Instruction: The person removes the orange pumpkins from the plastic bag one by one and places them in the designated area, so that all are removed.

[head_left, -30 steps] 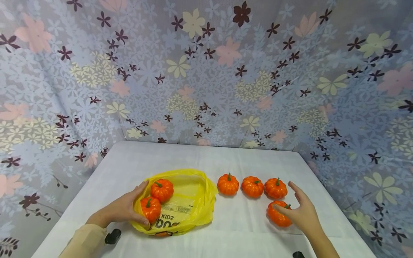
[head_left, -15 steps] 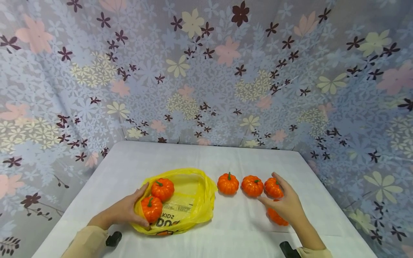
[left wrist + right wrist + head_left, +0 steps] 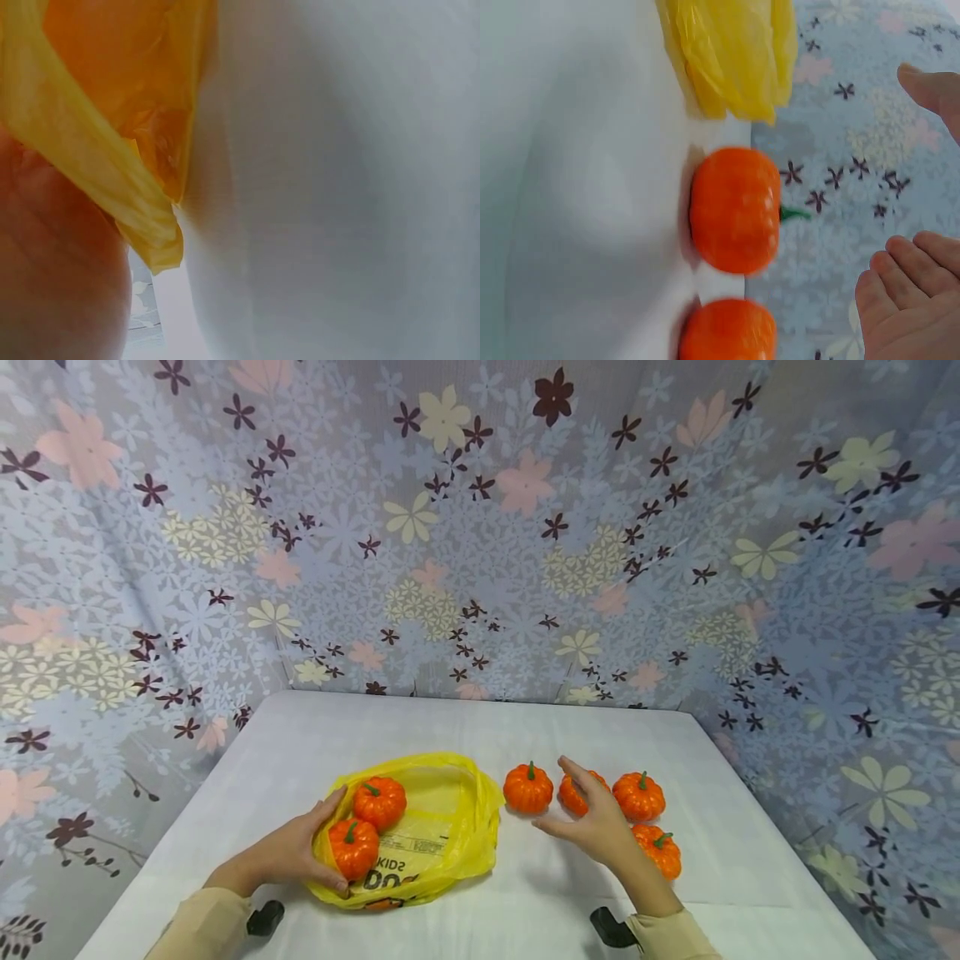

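Observation:
On the white table lies a yellow plastic bag (image 3: 468, 835), its mouth spread wide, with two small orange pumpkins (image 3: 380, 803) inside at its left. My left hand (image 3: 288, 852) holds the bag's left rim, thumb at the near side and fingers at the far side. The left wrist view shows the bag's yellow edge (image 3: 90, 142) up against that hand. To the right, my right hand (image 3: 596, 822) hovers with fingers extended and thumb apart, holding nothing. It partly covers one pumpkin (image 3: 573, 796). Closest to its fingertips on the left is another pumpkin (image 3: 528, 789), also visible in the right wrist view (image 3: 735, 210).
Two more pumpkins, one at the row's right end (image 3: 639, 797) and one nearer (image 3: 660, 852), sit right of my right hand. A flowered cloth (image 3: 480, 527) rises behind the white table (image 3: 480, 722). Dark wrist devices (image 3: 611, 928) are on both wrists.
My right hand has moved left, from over the right-hand pumpkins to the middle of the row, with nothing in it. The left hand stays at the bag.

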Demonstrator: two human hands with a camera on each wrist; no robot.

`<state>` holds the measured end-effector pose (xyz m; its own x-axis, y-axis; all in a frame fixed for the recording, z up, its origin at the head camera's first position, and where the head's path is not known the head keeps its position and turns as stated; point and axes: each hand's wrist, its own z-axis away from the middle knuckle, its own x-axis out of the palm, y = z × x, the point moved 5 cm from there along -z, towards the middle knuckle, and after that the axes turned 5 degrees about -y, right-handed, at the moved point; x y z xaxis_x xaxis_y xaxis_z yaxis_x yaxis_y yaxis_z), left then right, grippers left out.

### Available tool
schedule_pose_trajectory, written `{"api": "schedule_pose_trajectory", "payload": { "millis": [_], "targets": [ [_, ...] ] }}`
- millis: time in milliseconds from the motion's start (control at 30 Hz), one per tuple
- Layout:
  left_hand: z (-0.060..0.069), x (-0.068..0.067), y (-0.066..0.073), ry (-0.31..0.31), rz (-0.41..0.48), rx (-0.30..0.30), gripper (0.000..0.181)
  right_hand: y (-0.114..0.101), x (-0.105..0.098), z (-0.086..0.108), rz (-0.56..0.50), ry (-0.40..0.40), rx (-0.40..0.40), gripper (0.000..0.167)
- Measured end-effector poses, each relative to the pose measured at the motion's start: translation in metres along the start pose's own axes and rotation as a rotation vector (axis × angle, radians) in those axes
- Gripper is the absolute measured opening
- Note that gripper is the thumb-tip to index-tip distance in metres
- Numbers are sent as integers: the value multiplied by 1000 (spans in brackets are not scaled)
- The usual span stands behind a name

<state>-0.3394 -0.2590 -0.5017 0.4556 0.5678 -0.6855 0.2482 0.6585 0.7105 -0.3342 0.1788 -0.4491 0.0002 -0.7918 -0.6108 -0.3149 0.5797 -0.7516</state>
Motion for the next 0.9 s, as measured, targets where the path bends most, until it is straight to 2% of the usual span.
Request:
{"api": "schedule_pose_trajectory", "payload": {
  "millis": [267, 500, 667, 900],
  "targets": [
    [-1, 1, -2, 8, -9, 8, 133, -10, 37, -11, -135, -70, 7, 101],
    [-1, 0, -2, 11, -18, 12, 133, -30, 63, -19, -157, -110, 1, 101],
    [1, -1, -3, 10, -15, 4, 133, -46, 82, -26, -160, -185, -49, 101],
    [0, -1, -6, 12, -14, 6, 133, -63, 104, -35, -139, -244, -116, 101]
  ]
}}
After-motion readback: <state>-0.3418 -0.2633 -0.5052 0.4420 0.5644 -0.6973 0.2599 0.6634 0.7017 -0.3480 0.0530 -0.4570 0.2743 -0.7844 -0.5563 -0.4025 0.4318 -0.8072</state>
